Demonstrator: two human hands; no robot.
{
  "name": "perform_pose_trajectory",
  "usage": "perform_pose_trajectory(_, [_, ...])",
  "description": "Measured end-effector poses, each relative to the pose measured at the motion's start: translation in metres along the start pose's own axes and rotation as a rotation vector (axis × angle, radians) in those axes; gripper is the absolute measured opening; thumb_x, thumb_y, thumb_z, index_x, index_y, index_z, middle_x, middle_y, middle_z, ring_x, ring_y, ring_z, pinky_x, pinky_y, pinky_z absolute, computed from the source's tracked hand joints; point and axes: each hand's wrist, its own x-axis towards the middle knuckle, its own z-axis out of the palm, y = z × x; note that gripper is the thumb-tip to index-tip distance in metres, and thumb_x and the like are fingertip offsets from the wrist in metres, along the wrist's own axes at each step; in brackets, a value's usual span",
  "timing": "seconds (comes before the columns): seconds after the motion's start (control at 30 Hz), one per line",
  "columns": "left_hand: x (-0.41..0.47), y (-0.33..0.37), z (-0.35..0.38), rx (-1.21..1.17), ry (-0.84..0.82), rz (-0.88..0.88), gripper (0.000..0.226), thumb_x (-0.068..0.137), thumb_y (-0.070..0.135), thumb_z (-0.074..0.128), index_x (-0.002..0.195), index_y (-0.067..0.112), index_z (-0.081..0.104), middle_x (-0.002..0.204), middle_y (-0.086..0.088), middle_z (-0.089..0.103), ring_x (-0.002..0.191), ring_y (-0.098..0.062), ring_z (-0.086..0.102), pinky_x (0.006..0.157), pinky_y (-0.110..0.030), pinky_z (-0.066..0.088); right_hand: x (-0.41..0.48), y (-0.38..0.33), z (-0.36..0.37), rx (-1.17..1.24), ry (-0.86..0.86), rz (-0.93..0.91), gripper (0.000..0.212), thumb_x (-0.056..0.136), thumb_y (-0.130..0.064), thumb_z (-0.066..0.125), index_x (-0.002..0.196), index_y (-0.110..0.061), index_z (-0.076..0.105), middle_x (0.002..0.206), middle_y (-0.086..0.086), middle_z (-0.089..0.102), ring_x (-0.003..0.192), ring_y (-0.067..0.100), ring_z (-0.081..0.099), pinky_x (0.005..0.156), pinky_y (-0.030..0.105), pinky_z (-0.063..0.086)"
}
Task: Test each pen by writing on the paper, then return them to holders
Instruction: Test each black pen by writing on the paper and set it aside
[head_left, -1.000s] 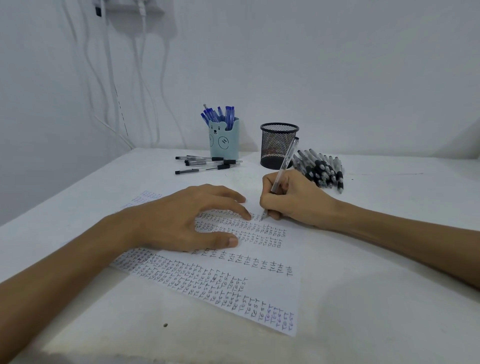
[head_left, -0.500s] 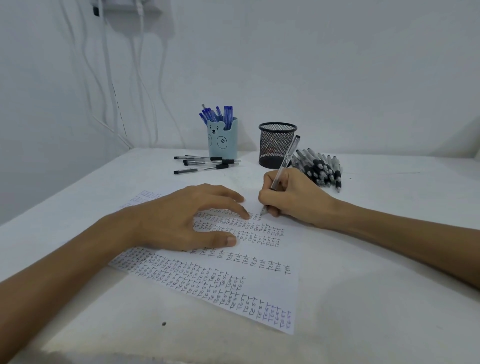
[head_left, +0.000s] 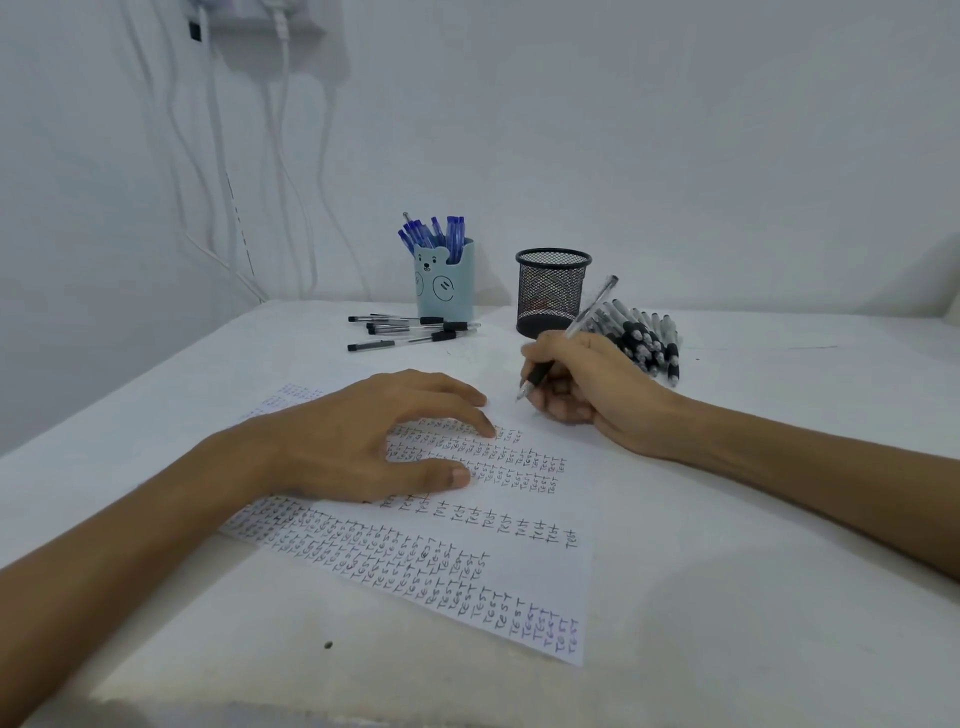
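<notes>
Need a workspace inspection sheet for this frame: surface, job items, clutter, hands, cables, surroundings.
Surface: white table, one dark speck.
Job's things: paper filled with rows of "test"; blue pens in bear holder; mesh holder, no pens above its rim; black-grip pen pile to its right; loose pens before the bear holder.
Clutter: nothing seen.
Hands: left hand flat on paper; right hand fingers grip a pen, tip down.
Cables: white cables hang from a socket block.
Surroundings: bare white walls.
</notes>
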Motion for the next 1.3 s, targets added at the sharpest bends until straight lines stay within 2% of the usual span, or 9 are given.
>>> perform_pose_trajectory(0.1, [0.001, -0.002, 0.001, -0.005, 0.014, -0.028, 0.042, 0.097, 0.065, 0.052, 0.137, 0.053, 0.053, 0.152, 0.036, 0.039, 0.143, 0.011, 0.034, 0.121, -0.03, 0.03, 0.001, 0.003, -0.003, 0.027, -0.04, -0.028, 0.032, 0.103, -0.03, 0.058, 0.077, -0.012, 0.067, 0.074, 0.006, 0.064, 0.052, 0.011, 0.051, 0.047, 0.019, 0.035])
perform_pose_trajectory(0.2, [0.002, -0.007, 0.002, 0.027, 0.045, -0.041, 0.043, 0.099, 0.068, 0.043, 0.137, 0.05, 0.054, 0.15, 0.035, 0.042, 0.14, 0.01, 0.037, 0.119, -0.03, 0.033, 0.0, 0.004, -0.006, -0.02, -0.053, -0.057, 0.014, 0.097, -0.023, 0.067, 0.104, -0.011, 0.063, 0.076, 0.005, 0.066, 0.05, 0.013, 0.05, 0.041, 0.018, 0.035])
perform_pose_trajectory(0.27, [0.002, -0.011, 0.002, 0.044, 0.063, -0.047, 0.044, 0.101, 0.07, 0.038, 0.136, 0.048, 0.054, 0.149, 0.034, 0.043, 0.139, 0.01, 0.039, 0.118, -0.031, 0.035, 0.0, 0.003, -0.005, 0.028, -0.03, -0.049, 0.031, 0.095, -0.024, 0.07, 0.116, -0.009, 0.052, 0.078, 0.01, 0.068, 0.05, 0.016, 0.053, 0.041, 0.021, 0.038])
perform_pose_trajectory(0.47, [0.002, -0.015, 0.002, 0.038, 0.065, -0.057, 0.042, 0.101, 0.068, 0.04, 0.136, 0.048, 0.054, 0.147, 0.034, 0.045, 0.139, 0.01, 0.039, 0.117, -0.027, 0.034, 0.0, -0.008, -0.006, 0.293, 0.056, 0.122, 0.042, 0.107, -0.047, 0.04, 0.102, -0.01, 0.06, 0.073, 0.016, 0.067, 0.051, 0.025, 0.063, 0.041, 0.024, 0.05])
perform_pose_trajectory(0.67, [0.001, -0.015, 0.001, 0.025, 0.051, -0.059, 0.038, 0.101, 0.061, 0.047, 0.136, 0.047, 0.055, 0.148, 0.034, 0.044, 0.139, 0.011, 0.038, 0.117, -0.024, 0.031, 0.001, -0.004, -0.007, 0.27, 0.076, 0.058, 0.03, 0.1, -0.038, 0.06, 0.097, -0.009, 0.069, 0.067, 0.007, 0.064, 0.049, 0.015, 0.06, 0.038, 0.016, 0.046])
perform_pose_trajectory(0.77, [0.001, -0.017, 0.001, 0.027, 0.047, -0.061, 0.039, 0.1, 0.062, 0.048, 0.136, 0.049, 0.054, 0.148, 0.036, 0.043, 0.14, 0.012, 0.036, 0.116, -0.023, 0.03, 0.004, -0.011, -0.01, -0.032, 0.096, 0.031, 0.037, 0.099, -0.039, 0.062, 0.092, -0.003, 0.069, 0.062, 0.006, 0.063, 0.041, 0.011, 0.05, 0.038, 0.016, 0.039])
perform_pose_trajectory(0.93, [0.001, -0.018, 0.0, 0.016, 0.041, -0.057, 0.039, 0.1, 0.063, 0.048, 0.136, 0.05, 0.054, 0.149, 0.036, 0.043, 0.14, 0.012, 0.037, 0.117, -0.024, 0.03, 0.016, -0.04, -0.026, -0.858, -0.032, 0.051, 0.055, 0.1, -0.035, 0.062, 0.054, -0.006, 0.056, 0.037, -0.004, 0.054, 0.027, 0.006, 0.041, 0.034, 0.013, 0.033])
perform_pose_trajectory(1.13, [0.0, -0.019, 0.0, 0.005, 0.041, -0.067, 0.043, 0.098, 0.07, 0.047, 0.136, 0.052, 0.052, 0.149, 0.038, 0.041, 0.141, 0.012, 0.036, 0.12, -0.031, 0.031, 0.04, -0.035, -0.029, -1.213, -0.001, 0.03, 0.039, 0.091, -0.03, 0.071, 0.086, 0.008, 0.065, 0.056, 0.006, 0.067, 0.04, 0.016, 0.051, 0.038, 0.018, 0.037])
perform_pose_trajectory(1.3, [0.0, -0.019, 0.0, -0.013, 0.044, -0.052, 0.051, 0.092, 0.076, 0.045, 0.136, 0.051, 0.053, 0.15, 0.036, 0.043, 0.141, 0.01, 0.038, 0.121, -0.036, 0.034, 0.054, -0.04, -0.029, -1.485, 0.053, 0.01, 0.034, 0.085, -0.039, 0.076, 0.076, -0.012, 0.057, 0.063, -0.003, 0.06, 0.062, 0.017, 0.057, 0.052, 0.026, 0.037])
